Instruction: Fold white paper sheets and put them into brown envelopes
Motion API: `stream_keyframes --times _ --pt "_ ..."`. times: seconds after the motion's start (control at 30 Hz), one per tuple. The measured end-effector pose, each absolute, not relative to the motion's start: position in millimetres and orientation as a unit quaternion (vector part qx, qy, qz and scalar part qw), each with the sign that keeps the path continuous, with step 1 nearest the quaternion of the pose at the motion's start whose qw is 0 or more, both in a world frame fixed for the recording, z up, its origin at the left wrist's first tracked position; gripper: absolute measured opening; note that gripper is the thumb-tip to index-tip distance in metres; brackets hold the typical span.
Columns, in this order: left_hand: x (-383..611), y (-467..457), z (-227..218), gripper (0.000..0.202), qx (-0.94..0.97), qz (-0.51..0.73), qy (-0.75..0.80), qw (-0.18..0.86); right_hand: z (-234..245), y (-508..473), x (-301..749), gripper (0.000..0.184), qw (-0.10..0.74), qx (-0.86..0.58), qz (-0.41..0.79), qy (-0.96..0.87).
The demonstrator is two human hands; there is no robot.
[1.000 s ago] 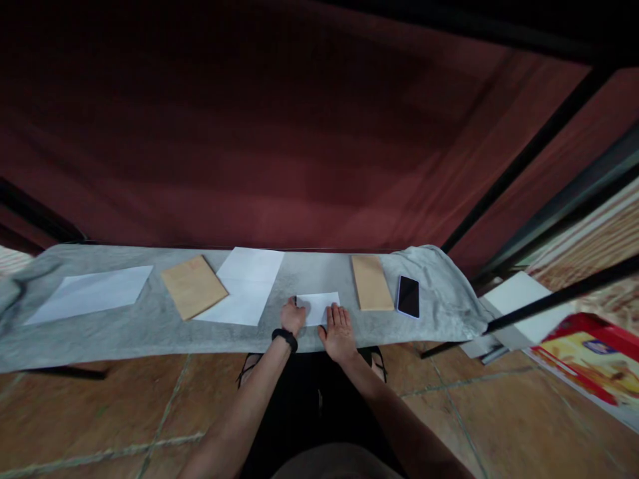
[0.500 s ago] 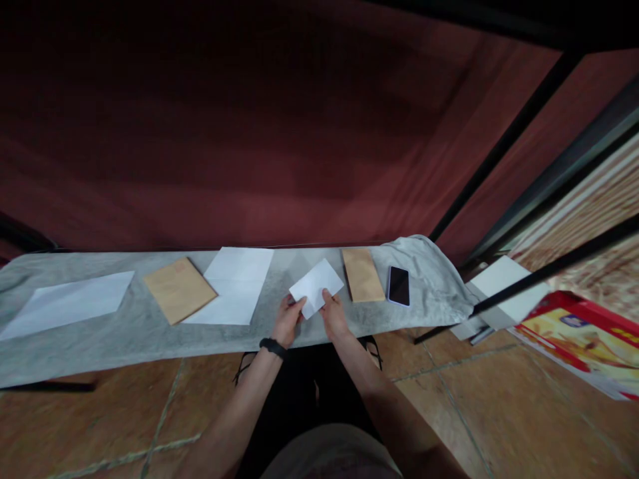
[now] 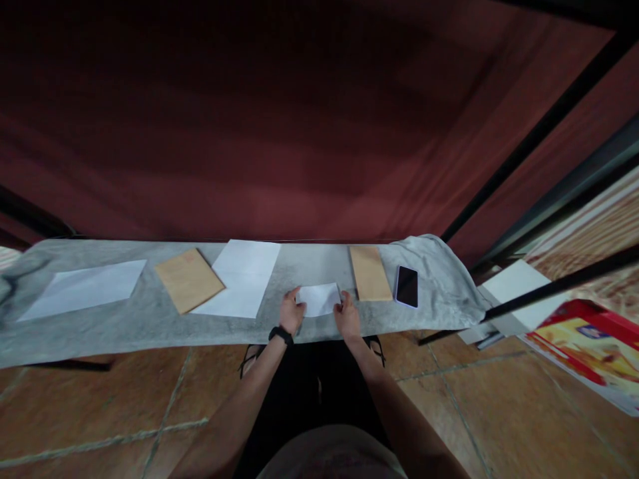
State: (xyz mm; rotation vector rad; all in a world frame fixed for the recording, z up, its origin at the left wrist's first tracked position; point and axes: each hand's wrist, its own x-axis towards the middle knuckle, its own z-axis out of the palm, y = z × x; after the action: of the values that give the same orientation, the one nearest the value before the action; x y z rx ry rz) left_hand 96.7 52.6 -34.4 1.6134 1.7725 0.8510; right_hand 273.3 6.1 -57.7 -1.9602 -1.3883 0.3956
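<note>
A small folded sheet of white paper (image 3: pixel 318 300) is held level between my two hands, close to the bench's front edge. My left hand (image 3: pixel 291 311), with a black band at the wrist, grips its left edge between thumb and fingers. On the opposite edge my right hand (image 3: pixel 346 315) pinches the paper the same way. Just right of my right hand lies a brown envelope (image 3: pixel 371 273). Left of my left hand is a larger white sheet (image 3: pixel 245 279) with a fold line, partly covered by a second brown envelope (image 3: pixel 190 281).
A phone (image 3: pixel 407 287) lies at the right on the grey cloth (image 3: pixel 449 293) covering the narrow bench. Another white sheet (image 3: pixel 84 290) rests at the far left. A red and yellow box (image 3: pixel 594 352) and dark metal bars (image 3: pixel 529 133) stand at right.
The folded paper has turned from a slant to lie straight along the bench. My hands have moved apart, from its lower edges to its left and right sides. The view has shifted slightly.
</note>
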Motion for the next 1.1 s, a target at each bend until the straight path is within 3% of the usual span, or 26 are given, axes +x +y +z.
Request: stream_keyframes --times 0.1,0.2,0.37,0.6,0.87,1.1 --pt "98 51 -36 0.046 0.666 0.246 0.676 0.196 -57 -1 274 0.042 0.281 -0.727 0.031 -0.626" --pt "107 45 -35 0.048 0.682 0.239 0.674 0.155 -64 -5 270 0.041 0.256 -0.672 -0.017 -0.695" --pt "132 35 -40 0.044 0.769 0.181 0.603 0.111 -80 -9 267 0.045 0.235 -0.653 -0.020 -0.720" --pt "142 34 -64 0.057 0.827 0.068 0.555 0.065 -73 10 270 0.048 0.215 -0.645 0.016 -0.733" --pt "136 30 -80 0.059 0.819 0.091 0.565 0.042 -80 11 270 0.052 0.154 -0.611 -0.018 -0.776" --pt "116 16 -79 0.067 0.780 0.133 0.611 0.008 -91 8 290 0.056 0.158 -0.597 -0.092 -0.781"
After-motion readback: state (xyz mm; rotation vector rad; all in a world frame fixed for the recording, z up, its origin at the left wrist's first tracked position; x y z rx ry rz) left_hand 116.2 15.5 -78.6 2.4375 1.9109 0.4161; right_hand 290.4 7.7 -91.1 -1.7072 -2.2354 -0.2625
